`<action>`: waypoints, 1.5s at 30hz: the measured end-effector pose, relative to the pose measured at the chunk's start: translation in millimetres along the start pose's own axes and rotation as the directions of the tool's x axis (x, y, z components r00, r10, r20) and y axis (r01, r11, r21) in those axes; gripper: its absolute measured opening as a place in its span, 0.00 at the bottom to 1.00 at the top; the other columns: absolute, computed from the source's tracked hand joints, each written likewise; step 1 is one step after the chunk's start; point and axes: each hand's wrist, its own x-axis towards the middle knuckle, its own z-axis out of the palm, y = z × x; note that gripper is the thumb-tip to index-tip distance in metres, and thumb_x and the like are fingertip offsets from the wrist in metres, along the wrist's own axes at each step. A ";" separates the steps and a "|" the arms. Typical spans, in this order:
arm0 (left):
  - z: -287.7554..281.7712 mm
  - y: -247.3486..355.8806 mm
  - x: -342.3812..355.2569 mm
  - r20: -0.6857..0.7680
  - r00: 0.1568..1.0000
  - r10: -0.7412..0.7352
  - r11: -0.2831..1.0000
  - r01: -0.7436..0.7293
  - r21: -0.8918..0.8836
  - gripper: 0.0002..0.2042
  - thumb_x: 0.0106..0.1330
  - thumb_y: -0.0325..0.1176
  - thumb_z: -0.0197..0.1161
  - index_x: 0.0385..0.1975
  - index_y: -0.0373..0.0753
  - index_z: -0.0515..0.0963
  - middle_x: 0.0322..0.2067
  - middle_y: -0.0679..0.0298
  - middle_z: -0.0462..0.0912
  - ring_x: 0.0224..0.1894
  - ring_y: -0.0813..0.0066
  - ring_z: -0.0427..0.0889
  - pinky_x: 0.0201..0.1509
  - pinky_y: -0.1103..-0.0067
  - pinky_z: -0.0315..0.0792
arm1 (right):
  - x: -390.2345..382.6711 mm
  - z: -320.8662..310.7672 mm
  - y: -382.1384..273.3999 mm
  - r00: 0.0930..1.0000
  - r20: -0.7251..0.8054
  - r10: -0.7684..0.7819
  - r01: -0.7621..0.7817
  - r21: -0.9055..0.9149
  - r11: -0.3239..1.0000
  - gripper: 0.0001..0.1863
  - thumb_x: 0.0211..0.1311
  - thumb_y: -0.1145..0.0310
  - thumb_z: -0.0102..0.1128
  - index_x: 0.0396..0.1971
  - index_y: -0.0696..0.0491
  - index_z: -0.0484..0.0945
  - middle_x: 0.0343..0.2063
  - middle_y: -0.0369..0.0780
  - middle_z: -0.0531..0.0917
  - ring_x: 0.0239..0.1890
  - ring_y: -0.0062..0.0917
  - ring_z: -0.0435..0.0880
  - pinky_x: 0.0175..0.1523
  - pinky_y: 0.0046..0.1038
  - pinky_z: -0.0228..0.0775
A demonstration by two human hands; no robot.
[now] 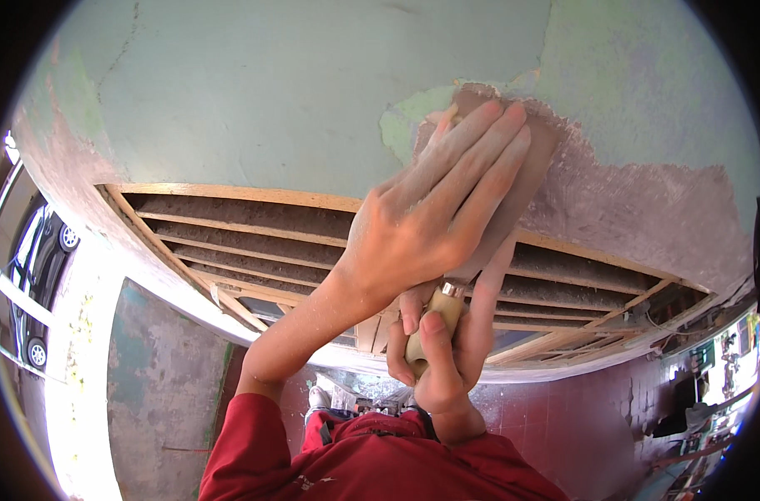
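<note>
A wide flat scraper blade (537, 159) lies against a painted wall (296, 92), at the edge where pale green paint meets a bare purplish patch (647, 200). My left hand (434, 209) presses flat on the blade with its fingers spread. My right hand (442, 351) is wrapped around the scraper's wooden handle (442, 313) just below, its index finger stretched up along the blade's underside. Both forearms come up from the lower edge in red sleeves. Dust covers my left hand.
Below the scraper runs a wooden slatted vent frame (255, 242) set in the wall. A worn, stained wall section (163, 367) stands lower left, a reddish tiled floor (563, 426) lower right. Parked cars (37, 250) show far left.
</note>
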 end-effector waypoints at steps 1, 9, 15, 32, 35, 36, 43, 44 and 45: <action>0.6 2.8 -8.6 0.013 1.000 -0.009 1.000 0.010 -0.013 0.20 0.55 0.24 0.69 0.51 0.35 0.83 0.52 0.57 0.86 0.57 0.60 0.85 0.60 0.69 0.81 | -6.2 -1.6 3.6 1.000 -0.009 0.007 -0.007 -0.027 1.000 0.47 0.71 0.75 0.41 0.78 0.47 0.20 0.34 0.46 0.74 0.14 0.14 0.62 0.13 0.15 0.56; 2.8 -2.0 1.9 -0.024 1.000 0.000 1.000 0.000 0.010 0.20 0.55 0.24 0.69 0.51 0.36 0.83 0.52 0.58 0.87 0.57 0.60 0.85 0.59 0.69 0.82 | 7.0 -0.6 -3.1 1.000 0.016 -0.016 0.017 -0.011 1.000 0.45 0.71 0.79 0.39 0.76 0.59 0.19 0.32 0.44 0.77 0.11 0.12 0.67 0.15 0.15 0.56; 3.3 3.8 -11.6 0.003 1.000 -0.009 1.000 0.009 0.015 0.20 0.56 0.24 0.69 0.51 0.37 0.83 0.52 0.60 0.87 0.57 0.60 0.85 0.58 0.68 0.82 | -6.3 -5.2 3.7 1.000 -0.002 -0.016 0.016 -0.122 0.992 0.45 0.71 0.79 0.39 0.75 0.59 0.19 0.32 0.44 0.77 0.11 0.13 0.67 0.15 0.15 0.56; 5.3 -0.1 -8.8 -0.024 0.999 0.033 0.999 -0.033 0.017 0.19 0.54 0.24 0.70 0.48 0.34 0.84 0.51 0.57 0.87 0.56 0.60 0.86 0.58 0.70 0.83 | -5.5 0.1 -0.7 0.998 -0.041 0.037 -0.038 -0.019 0.999 0.48 0.68 0.79 0.39 0.75 0.55 0.17 0.32 0.46 0.77 0.12 0.14 0.67 0.14 0.16 0.56; 2.5 2.7 -4.3 -0.010 1.000 -0.007 1.000 0.007 -0.007 0.18 0.54 0.23 0.70 0.47 0.34 0.84 0.50 0.56 0.87 0.55 0.60 0.86 0.58 0.71 0.83 | -3.0 0.3 -6.3 0.999 -0.035 0.029 -0.031 -0.046 0.998 0.48 0.68 0.79 0.39 0.75 0.54 0.15 0.33 0.46 0.77 0.12 0.14 0.68 0.14 0.16 0.57; 3.2 1.8 -0.8 -0.025 1.000 0.006 1.000 -0.006 -0.002 0.18 0.54 0.23 0.70 0.47 0.33 0.84 0.50 0.56 0.87 0.55 0.60 0.86 0.58 0.71 0.83 | 0.2 1.2 -8.8 0.999 -0.021 0.025 -0.026 -0.038 0.999 0.48 0.67 0.79 0.39 0.75 0.54 0.15 0.33 0.46 0.77 0.13 0.15 0.68 0.14 0.16 0.57; 2.9 1.1 -5.5 -0.011 1.000 0.018 1.000 -0.019 -0.007 0.19 0.54 0.23 0.70 0.48 0.33 0.84 0.50 0.57 0.87 0.55 0.61 0.87 0.58 0.72 0.83 | -2.4 1.8 -4.6 0.999 -0.036 0.003 -0.004 -0.028 1.000 0.49 0.66 0.80 0.39 0.75 0.55 0.15 0.32 0.46 0.76 0.12 0.15 0.68 0.14 0.16 0.57; 2.4 1.6 -4.3 -0.010 1.000 0.011 1.000 -0.011 -0.011 0.19 0.54 0.23 0.70 0.48 0.33 0.84 0.51 0.57 0.87 0.55 0.61 0.87 0.58 0.72 0.83 | -0.3 3.1 -6.8 1.000 -0.028 0.002 -0.002 -0.018 1.000 0.49 0.65 0.80 0.39 0.75 0.55 0.15 0.32 0.46 0.76 0.12 0.15 0.68 0.14 0.16 0.57; 3.0 0.2 0.1 -0.034 0.999 0.022 1.000 -0.022 0.000 0.19 0.54 0.22 0.70 0.48 0.33 0.84 0.50 0.58 0.87 0.55 0.61 0.87 0.58 0.72 0.83 | 3.3 2.8 -9.0 1.000 -0.014 -0.003 0.003 -0.008 1.000 0.49 0.65 0.80 0.39 0.75 0.55 0.15 0.32 0.46 0.76 0.12 0.15 0.68 0.14 0.17 0.57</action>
